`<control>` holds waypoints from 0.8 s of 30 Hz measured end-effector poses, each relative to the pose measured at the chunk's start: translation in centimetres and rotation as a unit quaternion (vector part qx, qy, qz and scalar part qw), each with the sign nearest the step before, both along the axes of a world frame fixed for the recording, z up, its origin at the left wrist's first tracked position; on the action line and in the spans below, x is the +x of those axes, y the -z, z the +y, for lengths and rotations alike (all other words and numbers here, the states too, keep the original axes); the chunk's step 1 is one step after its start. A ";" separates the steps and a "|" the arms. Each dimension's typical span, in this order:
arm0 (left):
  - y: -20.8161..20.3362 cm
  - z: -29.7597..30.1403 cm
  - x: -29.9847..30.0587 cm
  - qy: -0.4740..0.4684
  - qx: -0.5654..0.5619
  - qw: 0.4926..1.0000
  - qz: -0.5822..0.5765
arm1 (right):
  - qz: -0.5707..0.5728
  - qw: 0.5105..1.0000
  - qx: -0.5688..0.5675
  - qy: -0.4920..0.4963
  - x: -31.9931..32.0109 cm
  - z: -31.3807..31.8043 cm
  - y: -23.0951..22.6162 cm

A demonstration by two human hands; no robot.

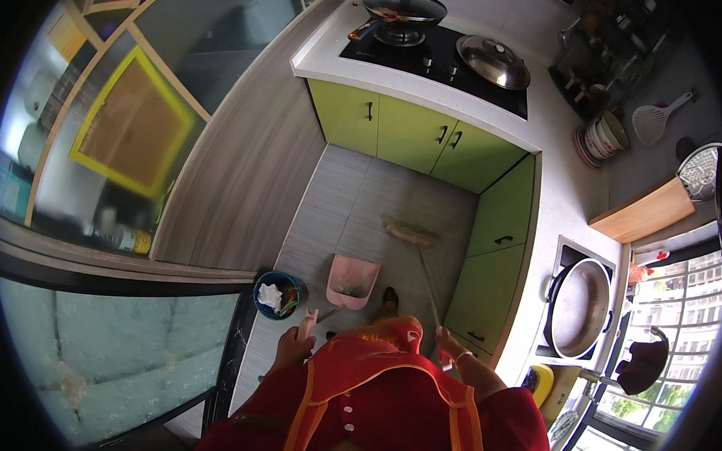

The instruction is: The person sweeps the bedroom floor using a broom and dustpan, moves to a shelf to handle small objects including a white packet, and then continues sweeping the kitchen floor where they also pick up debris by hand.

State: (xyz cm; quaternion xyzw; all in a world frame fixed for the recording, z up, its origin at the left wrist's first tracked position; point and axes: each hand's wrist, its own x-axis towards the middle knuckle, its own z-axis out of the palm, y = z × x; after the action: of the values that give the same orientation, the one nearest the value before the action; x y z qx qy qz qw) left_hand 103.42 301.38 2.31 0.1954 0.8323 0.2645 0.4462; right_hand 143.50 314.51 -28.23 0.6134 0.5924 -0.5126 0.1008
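My left hand (290, 349) is closed round the handle of a long-handled pink dustpan (349, 269). Its pan rests on the grey tiled floor, with some green scraps near the handle end. In my right hand (454, 349) is the pink grip of a broom (410, 235), fingers wrapped round it. The thin stick slants forward to a pale bristle head on the floor, ahead and to the right of the dustpan. The broom head looks blurred.
A blue bin (302, 298) holding white paper and scraps stands left of the dustpan. Green cabinets (419, 133) line the far and right sides. Above are a stove with a lidded wok (403, 9), and a sink holding a large pan (580, 308). A glass-panelled partition (236, 174) bounds the left.
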 end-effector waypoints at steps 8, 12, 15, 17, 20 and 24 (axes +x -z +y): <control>1.7 -5.9 -1.4 0.048 0.051 0.997 0.024 | 0.041 0.990 -0.114 0.066 -3.1 -4.9 -16.1; 3.1 -8.3 -1.1 0.017 0.065 0.998 0.014 | 0.125 0.991 -0.047 -0.001 -1.5 -3.3 -15.2; 2.4 -8.9 -0.6 0.007 0.030 1.000 0.006 | 0.048 0.976 -0.165 0.134 -6.5 1.6 -17.8; 2.1 -8.8 0.1 -0.001 0.008 1.000 0.002 | 0.031 0.985 -0.135 0.101 -9.3 6.1 -16.2; 1.1 -8.4 1.6 -0.034 -0.030 0.999 -0.003 | 0.098 0.976 -0.135 0.141 -14.6 12.7 -13.2; 1.3 -8.3 3.4 -0.101 -0.083 0.991 0.007 | 0.154 0.948 -0.162 0.225 -22.1 21.2 -7.8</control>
State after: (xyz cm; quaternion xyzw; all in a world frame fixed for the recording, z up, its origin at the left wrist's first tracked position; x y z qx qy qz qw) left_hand 106.83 293.12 1.05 0.0747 0.8702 0.2366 0.4257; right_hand 121.40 335.75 -20.44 0.6195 0.3562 -0.6994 -0.0116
